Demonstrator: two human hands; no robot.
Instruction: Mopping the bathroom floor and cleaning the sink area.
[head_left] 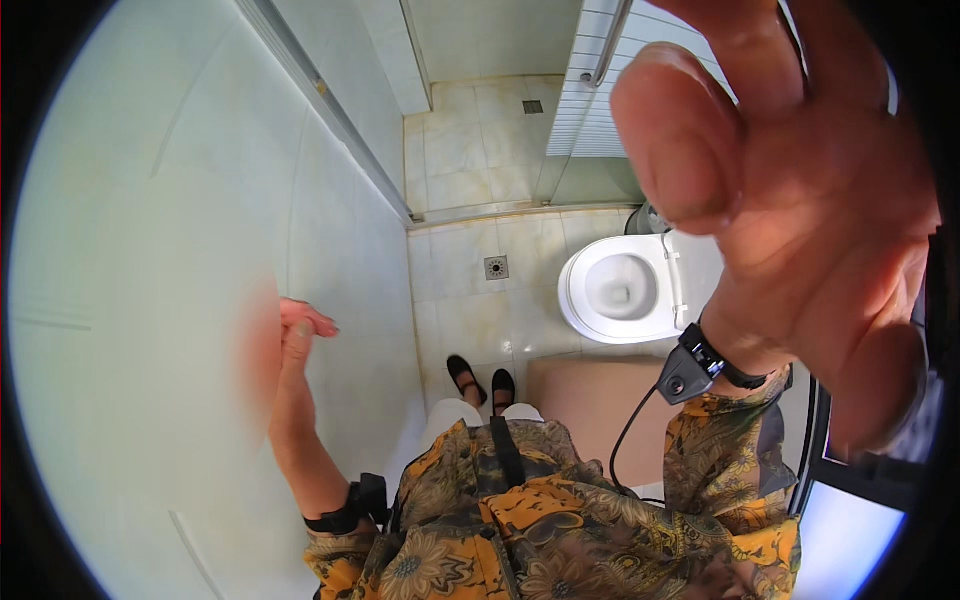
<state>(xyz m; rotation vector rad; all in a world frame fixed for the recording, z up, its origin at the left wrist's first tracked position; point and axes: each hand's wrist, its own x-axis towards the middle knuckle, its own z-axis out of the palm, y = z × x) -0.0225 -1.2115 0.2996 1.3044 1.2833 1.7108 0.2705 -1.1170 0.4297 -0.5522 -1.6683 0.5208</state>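
My right hand (pixel 800 220) is raised very close to the camera, its fingers bent and spread apart, with nothing seen between them. Its fingertips run past the upper edge of the picture. On the left, my left hand (pixel 297 350) is beside the pale, glossy wall (pixel 150 300). The thumb and a few bent fingertips show, while the rest fades into a reddish blur, so I cannot tell whether it grips anything. Both wrists wear black straps; a dark clip and cable (pixel 690 365) hang at the right one.
A white toilet (pixel 650 310), lid up, stands right of centre. A square floor drain (pixel 497 267) lies in the pale tiles. Beyond a low sill is a tiled area with another drain (pixel 533 107). A white slatted panel with a metal handle (pixel 608 45) stands at the upper right.
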